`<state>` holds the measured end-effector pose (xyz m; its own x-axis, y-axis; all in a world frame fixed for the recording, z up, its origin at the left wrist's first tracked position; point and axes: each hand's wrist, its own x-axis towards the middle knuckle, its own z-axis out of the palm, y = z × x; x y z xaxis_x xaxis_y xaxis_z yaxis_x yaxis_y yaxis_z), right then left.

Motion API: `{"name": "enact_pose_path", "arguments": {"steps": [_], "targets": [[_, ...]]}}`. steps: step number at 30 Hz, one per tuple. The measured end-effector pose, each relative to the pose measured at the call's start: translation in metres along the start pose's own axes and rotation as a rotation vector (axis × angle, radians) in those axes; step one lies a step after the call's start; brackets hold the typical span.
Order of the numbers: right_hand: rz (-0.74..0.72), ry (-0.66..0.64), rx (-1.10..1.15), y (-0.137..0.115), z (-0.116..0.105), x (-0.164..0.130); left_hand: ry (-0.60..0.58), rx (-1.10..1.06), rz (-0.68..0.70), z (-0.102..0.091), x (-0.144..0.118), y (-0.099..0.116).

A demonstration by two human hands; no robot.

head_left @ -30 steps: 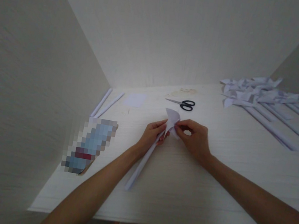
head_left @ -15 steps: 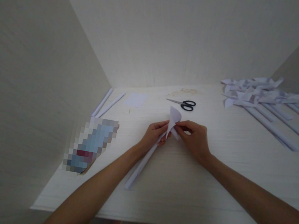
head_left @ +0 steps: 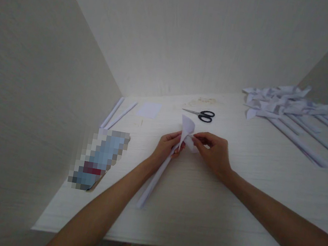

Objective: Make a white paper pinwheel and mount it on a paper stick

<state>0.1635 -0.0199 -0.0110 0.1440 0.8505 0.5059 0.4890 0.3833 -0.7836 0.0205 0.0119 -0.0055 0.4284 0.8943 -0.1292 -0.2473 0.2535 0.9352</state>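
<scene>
A rolled paper stick is held at its upper end by the left hand, whose fingers are closed around it; its lower end rests on the white desk, slanting toward the near edge. A small curled paper piece is pinched at the top of the stick by the right hand, thumb and forefinger pressed together on it, just beside the left fingers. Black-handled scissors lie on the desk just beyond the hands. A small paper square and two more paper sticks are seen at the far left. A heap of finished paper pinwheels lies well apart at the far right.
</scene>
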Motion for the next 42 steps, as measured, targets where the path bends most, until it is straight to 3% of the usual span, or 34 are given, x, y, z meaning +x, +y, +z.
{"name": "enact_pose_path", "arguments": {"steps": [19,26,31,35,38,42], "targets": [[-0.013,0.021,-0.07,-0.003,-0.002,-0.004,-0.023,0.19,0.043,0.007,-0.007,-0.001],[0.027,0.042,0.029,0.001,0.001,-0.001,-0.06,0.177,0.045,0.006,0.0,-0.002],[0.013,0.044,0.095,0.003,0.002,0.0,0.032,0.021,0.034,0.003,-0.001,0.003],[0.043,0.112,0.097,-0.002,0.001,-0.003,0.265,-0.157,0.081,-0.002,-0.001,0.006],[0.092,-0.045,0.143,-0.01,0.005,-0.01,0.419,-0.304,0.197,-0.005,0.0,0.006],[0.157,-0.375,0.206,-0.019,0.011,-0.017,0.412,-0.39,0.269,-0.006,0.001,0.004]]}}
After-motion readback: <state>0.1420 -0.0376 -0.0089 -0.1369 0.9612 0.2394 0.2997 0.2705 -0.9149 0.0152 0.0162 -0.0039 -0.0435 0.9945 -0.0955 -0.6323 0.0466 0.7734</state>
